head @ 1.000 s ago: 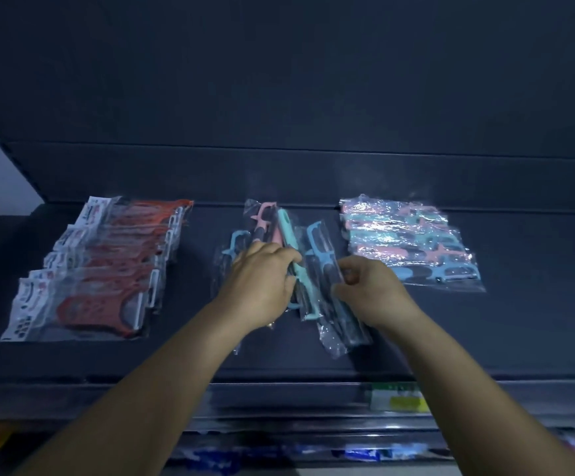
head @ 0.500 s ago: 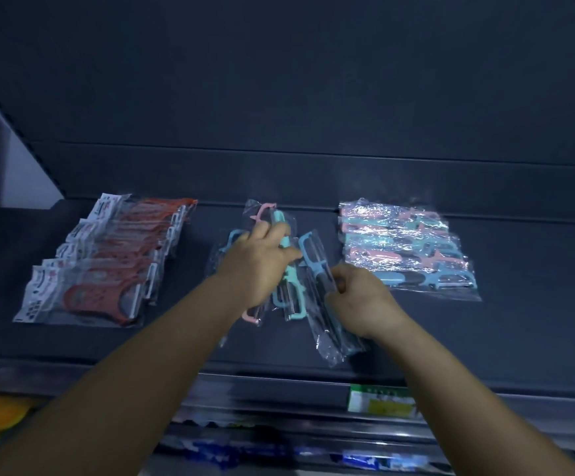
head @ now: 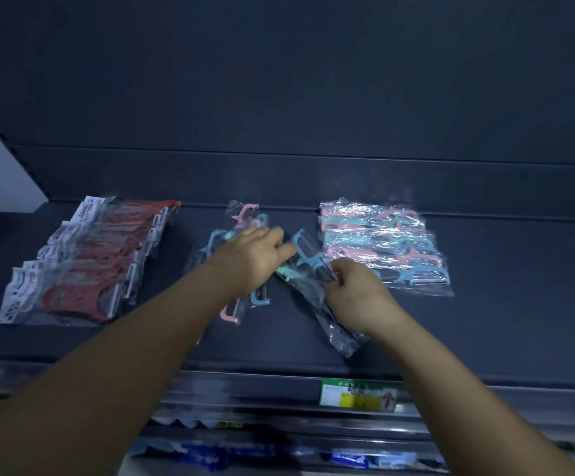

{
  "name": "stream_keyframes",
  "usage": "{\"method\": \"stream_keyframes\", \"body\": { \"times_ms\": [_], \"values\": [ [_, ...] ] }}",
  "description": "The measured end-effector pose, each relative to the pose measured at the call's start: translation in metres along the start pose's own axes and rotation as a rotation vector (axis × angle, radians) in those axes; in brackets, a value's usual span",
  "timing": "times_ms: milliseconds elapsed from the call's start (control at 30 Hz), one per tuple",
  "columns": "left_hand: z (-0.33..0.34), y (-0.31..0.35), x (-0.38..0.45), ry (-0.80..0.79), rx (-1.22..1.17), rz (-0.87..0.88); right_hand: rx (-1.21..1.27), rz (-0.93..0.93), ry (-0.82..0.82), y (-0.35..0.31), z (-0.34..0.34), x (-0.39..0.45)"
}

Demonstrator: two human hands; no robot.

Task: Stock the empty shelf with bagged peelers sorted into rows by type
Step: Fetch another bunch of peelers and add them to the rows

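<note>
Right hand grip: fingers curled, pinching the blue bagged peeler at mid-length. Its long axis runs diagonal, head up-left toward the shelf back, bag tail down-right toward the front edge; the lower bag end is partly hidden under the right wrist. Left hand grip: fingers bent over the middle peeler row, fingertips touching the blue peeler's head; whether it actually pinches anything is unclear, palm side hidden. Under and beside the left hand, a mint peeler mostly covered, and pink and blue ones poking out, heads toward the front edge. Left of the middle row: red peeler row, overlapped bags, long axes across the shelf, printed white cards at left. Right of the middle row: pastel peeler row, glare on the plastic, individual pieces hard to separate. Below the shelf edge, green-yellow price tag, print blurred.
</note>
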State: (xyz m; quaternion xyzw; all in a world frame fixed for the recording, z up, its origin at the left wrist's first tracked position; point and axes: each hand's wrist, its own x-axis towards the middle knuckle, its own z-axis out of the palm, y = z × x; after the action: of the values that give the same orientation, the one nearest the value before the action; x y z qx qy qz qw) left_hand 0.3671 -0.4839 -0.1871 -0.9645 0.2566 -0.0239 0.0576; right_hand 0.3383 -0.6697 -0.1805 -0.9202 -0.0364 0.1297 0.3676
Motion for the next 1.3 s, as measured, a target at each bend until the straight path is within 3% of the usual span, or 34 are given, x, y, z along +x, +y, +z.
{"method": "stream_keyframes", "body": {
  "times_ms": [100,267,467,600,700,767,1067,1200,1300],
  "values": [
    [-0.003,0.005,0.001,0.021,0.047,0.022,0.032,-0.015,0.055,0.008,-0.008,-0.002],
    [-0.009,0.014,0.001,0.21,0.203,0.095,0.07,-0.033,0.197,0.025,-0.026,-0.005],
    [-0.021,0.044,0.016,0.306,0.118,0.115,0.149,-0.013,0.389,0.044,-0.059,-0.013],
    [-0.027,0.092,0.029,0.286,-0.039,0.058,0.155,0.069,0.475,0.07,-0.082,-0.013],
    [-0.008,0.118,0.047,0.132,-0.095,0.017,0.152,0.156,0.497,0.094,-0.095,-0.016],
    [0.0,0.128,0.056,0.123,-0.145,-0.002,0.137,0.189,0.517,0.104,-0.103,-0.02],
    [0.008,0.134,0.068,0.088,-0.371,-0.12,0.302,0.211,0.45,0.113,-0.1,-0.022],
    [-0.015,0.143,0.061,0.164,-0.524,-0.165,0.525,0.226,0.361,0.099,-0.081,-0.018],
    [-0.029,0.156,0.055,0.123,-0.661,-0.153,0.846,0.272,0.272,0.084,-0.069,-0.015]
  ]
}}
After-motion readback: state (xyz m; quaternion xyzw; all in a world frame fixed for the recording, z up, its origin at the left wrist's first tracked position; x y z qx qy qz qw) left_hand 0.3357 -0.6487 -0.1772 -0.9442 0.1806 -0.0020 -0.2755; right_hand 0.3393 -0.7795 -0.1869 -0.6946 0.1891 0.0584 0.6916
